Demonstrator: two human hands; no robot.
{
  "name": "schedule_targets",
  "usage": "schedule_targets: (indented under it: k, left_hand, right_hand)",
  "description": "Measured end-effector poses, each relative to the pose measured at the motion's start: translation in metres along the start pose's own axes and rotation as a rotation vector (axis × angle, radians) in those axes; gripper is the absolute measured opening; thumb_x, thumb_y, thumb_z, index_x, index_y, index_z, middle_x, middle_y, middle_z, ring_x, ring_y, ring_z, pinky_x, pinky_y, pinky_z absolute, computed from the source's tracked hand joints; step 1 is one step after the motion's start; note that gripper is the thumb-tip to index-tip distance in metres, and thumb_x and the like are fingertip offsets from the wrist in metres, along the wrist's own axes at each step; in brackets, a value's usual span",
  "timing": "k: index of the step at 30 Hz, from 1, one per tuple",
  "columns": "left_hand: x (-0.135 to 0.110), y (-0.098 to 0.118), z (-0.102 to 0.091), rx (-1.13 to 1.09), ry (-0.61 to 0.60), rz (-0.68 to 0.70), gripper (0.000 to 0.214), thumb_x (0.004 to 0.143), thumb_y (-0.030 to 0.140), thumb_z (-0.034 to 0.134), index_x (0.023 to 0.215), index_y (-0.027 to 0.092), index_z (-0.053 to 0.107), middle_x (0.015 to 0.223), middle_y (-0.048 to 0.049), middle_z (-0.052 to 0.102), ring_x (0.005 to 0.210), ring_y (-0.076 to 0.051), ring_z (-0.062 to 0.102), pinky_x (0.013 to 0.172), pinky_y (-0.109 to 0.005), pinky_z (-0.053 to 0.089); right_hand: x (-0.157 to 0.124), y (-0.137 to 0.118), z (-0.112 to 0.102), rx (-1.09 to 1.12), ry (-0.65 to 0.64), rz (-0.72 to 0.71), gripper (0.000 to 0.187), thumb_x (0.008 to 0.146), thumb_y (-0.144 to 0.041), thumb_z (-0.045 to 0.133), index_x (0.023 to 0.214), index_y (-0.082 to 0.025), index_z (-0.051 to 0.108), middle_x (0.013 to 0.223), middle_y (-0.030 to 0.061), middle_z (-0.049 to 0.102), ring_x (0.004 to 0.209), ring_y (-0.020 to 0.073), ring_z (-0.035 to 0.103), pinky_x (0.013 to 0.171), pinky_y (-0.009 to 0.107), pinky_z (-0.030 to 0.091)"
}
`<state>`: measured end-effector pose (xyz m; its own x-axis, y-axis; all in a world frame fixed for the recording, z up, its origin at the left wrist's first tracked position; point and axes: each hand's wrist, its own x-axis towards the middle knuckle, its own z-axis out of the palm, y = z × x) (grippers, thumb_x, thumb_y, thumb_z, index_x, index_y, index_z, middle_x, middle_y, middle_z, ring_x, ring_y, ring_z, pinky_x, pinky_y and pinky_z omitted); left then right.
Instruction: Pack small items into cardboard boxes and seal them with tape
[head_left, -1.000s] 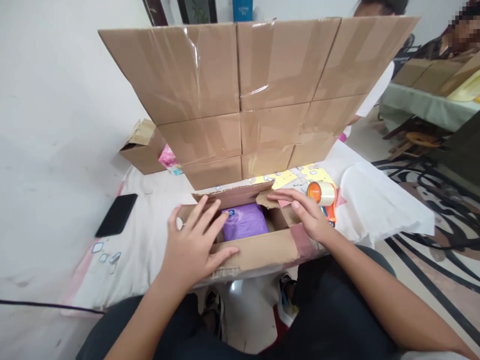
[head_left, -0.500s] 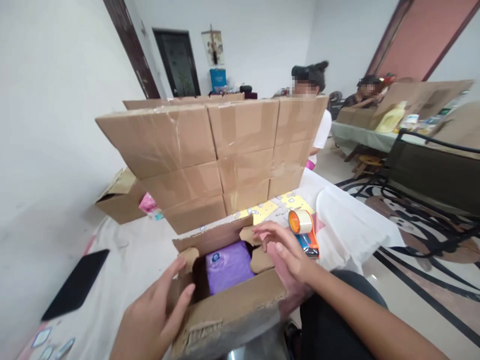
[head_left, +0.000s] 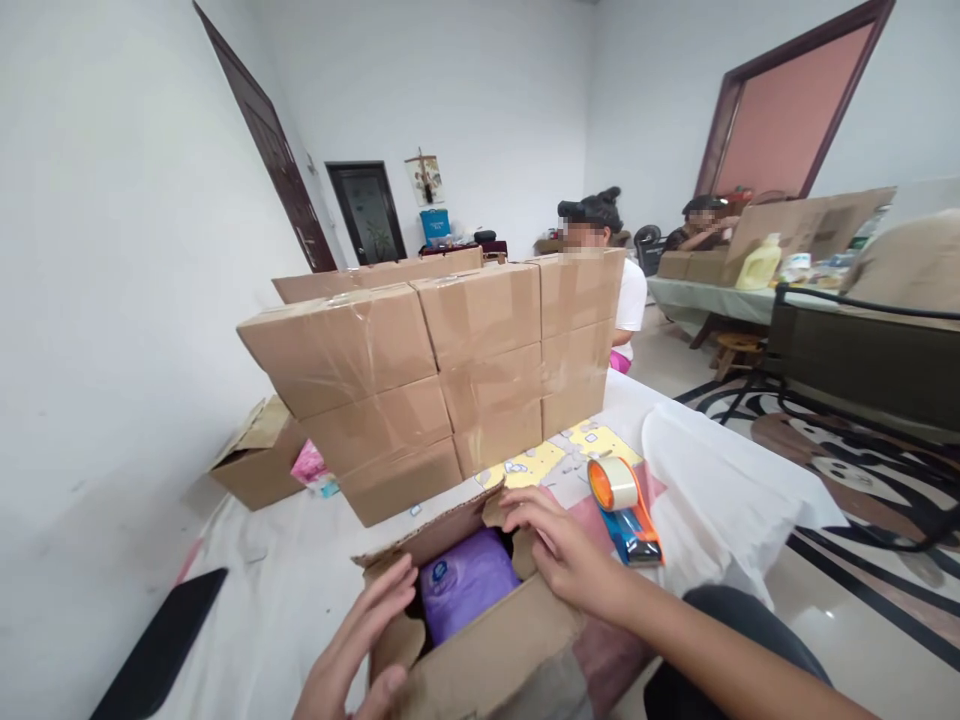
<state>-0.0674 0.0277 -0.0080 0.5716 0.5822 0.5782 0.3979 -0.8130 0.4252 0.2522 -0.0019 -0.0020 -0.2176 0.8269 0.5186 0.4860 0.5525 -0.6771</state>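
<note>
An opened cardboard box [head_left: 495, 650] stands at the table's near edge, its top flaps up or bent inward. Inside lies a purple plastic-wrapped pack [head_left: 469, 585]. My left hand [head_left: 360, 635] is at the box's left end, fingers stretched out and thumb apart, over the left flap. At the right end my right hand [head_left: 559, 545] reaches over the box, its fingertips touching the far right corner beside a small flap. Its fingers are loosely bent, holding nothing I can see. To the right lies an orange and blue tape dispenser [head_left: 626, 510] with a roll of tape.
Stacked cardboard boxes [head_left: 487, 375] form a wall behind the box. An open carton [head_left: 262, 465] and a pink packet [head_left: 311, 465] are at left, a black flat object [head_left: 161, 645] nearer. A person [head_left: 628, 300] sits behind the stack; another [head_left: 697, 230] is at a farther table.
The view has tilted up, so things sit lower. My left hand has moved over the left flap with its fingers further in. My right hand has come closer to the right corner.
</note>
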Motion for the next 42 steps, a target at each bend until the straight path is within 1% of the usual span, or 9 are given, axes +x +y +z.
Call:
schedule_targets:
  k: [3, 7, 12, 15, 21, 28, 33, 37, 42]
  left_hand:
    - [-0.002, -0.011, 0.004, -0.108, 0.098, -0.071, 0.028, 0.096, 0.020, 0.052, 0.116, 0.033, 0.066, 0.129, -0.0023, 0.069, 0.118, -0.020, 0.067, 0.095, -0.028, 0.059]
    - [-0.002, -0.025, 0.007, 0.059, 0.201, -0.075, 0.017, 0.091, 0.026, 0.062, 0.105, 0.031, 0.070, 0.113, -0.0037, 0.070, 0.104, -0.019, 0.071, 0.088, -0.029, 0.061]
    - [-0.007, -0.031, 0.017, 0.188, 0.362, -0.270, 0.072, 0.083, 0.043, 0.071, 0.148, 0.029, 0.045, 0.142, -0.0144, 0.053, 0.125, -0.032, 0.059, 0.093, -0.046, 0.060]
    - [-0.010, -0.033, 0.020, 0.096, 0.294, -0.337, 0.084, 0.089, 0.043, 0.063, 0.159, 0.030, 0.019, 0.141, -0.0122, 0.059, 0.121, -0.028, 0.064, 0.093, -0.045, 0.061]
    - [-0.004, -0.039, 0.008, 0.119, 0.145, -0.050, 0.029, 0.088, 0.037, 0.068, 0.117, 0.034, 0.072, 0.108, 0.0008, 0.078, 0.104, -0.019, 0.074, 0.094, -0.028, 0.059]
    - [-0.003, -0.036, 0.007, 0.116, 0.072, -0.121, 0.029, 0.095, 0.033, 0.056, 0.120, 0.032, 0.072, 0.127, -0.0027, 0.071, 0.122, -0.022, 0.065, 0.100, -0.035, 0.056]
    - [-0.007, -0.037, 0.012, 0.058, 0.048, -0.308, 0.030, 0.095, 0.040, 0.055, 0.117, 0.033, 0.074, 0.145, -0.0052, 0.059, 0.136, -0.029, 0.052, 0.106, -0.048, 0.050]
    - [-0.010, -0.038, 0.012, -0.067, 0.014, -0.392, 0.037, 0.098, 0.040, 0.048, 0.126, 0.030, 0.070, 0.150, -0.0065, 0.052, 0.137, -0.029, 0.051, 0.110, -0.048, 0.046]
    - [-0.013, -0.038, 0.007, 0.007, -0.037, -0.347, 0.046, 0.104, 0.035, 0.029, 0.140, 0.032, 0.057, 0.154, -0.0039, 0.047, 0.142, -0.028, 0.046, 0.110, -0.052, 0.047]
  right_hand:
    - [-0.003, 0.006, 0.003, -0.115, 0.019, 0.014, 0.056, 0.078, 0.003, 0.043, 0.122, -0.028, 0.060, 0.154, 0.0058, 0.039, 0.151, 0.0249, 0.025, 0.123, 0.054, 0.025]
    - [-0.005, 0.011, 0.008, -0.041, 0.035, 0.151, 0.071, 0.081, -0.005, 0.051, 0.146, -0.031, 0.041, 0.161, 0.0079, 0.029, 0.151, 0.0242, 0.026, 0.124, 0.052, 0.025]
    - [-0.001, 0.012, -0.008, 0.096, -0.020, 0.263, 0.065, 0.092, -0.023, 0.053, 0.154, -0.028, 0.033, 0.159, 0.0092, 0.037, 0.149, 0.0251, 0.033, 0.124, 0.052, 0.026]
    - [-0.003, 0.011, -0.034, 0.099, -0.181, 0.289, 0.062, 0.096, -0.024, 0.047, 0.155, -0.030, 0.033, 0.161, 0.0064, 0.036, 0.150, 0.0242, 0.032, 0.125, 0.051, 0.024]
    - [-0.008, 0.018, -0.059, -0.015, -0.401, 0.263, 0.104, 0.078, -0.024, 0.068, 0.163, -0.023, 0.007, 0.170, 0.0097, 0.006, 0.156, 0.0296, 0.009, 0.126, 0.050, 0.015]
    - [-0.011, 0.019, -0.058, -0.001, -0.539, 0.242, 0.129, 0.067, -0.034, 0.083, 0.161, -0.019, -0.003, 0.168, 0.0154, -0.004, 0.155, 0.0343, 0.000, 0.125, 0.053, 0.012]
    - [-0.015, 0.011, -0.051, 0.035, -0.445, 0.266, 0.138, 0.060, -0.044, 0.090, 0.161, -0.023, 0.000, 0.168, 0.0149, 0.000, 0.155, 0.0354, 0.005, 0.124, 0.053, 0.015]
    - [-0.013, 0.009, -0.036, 0.182, -0.328, 0.368, 0.103, 0.089, -0.052, 0.066, 0.161, -0.029, -0.005, 0.170, 0.0091, 0.000, 0.156, 0.0264, 0.013, 0.125, 0.051, 0.017]
    - [-0.009, 0.012, -0.016, 0.356, -0.239, 0.541, 0.094, 0.091, -0.050, 0.064, 0.162, -0.031, 0.004, 0.168, 0.0126, 0.014, 0.151, 0.0286, 0.030, 0.120, 0.052, 0.032]
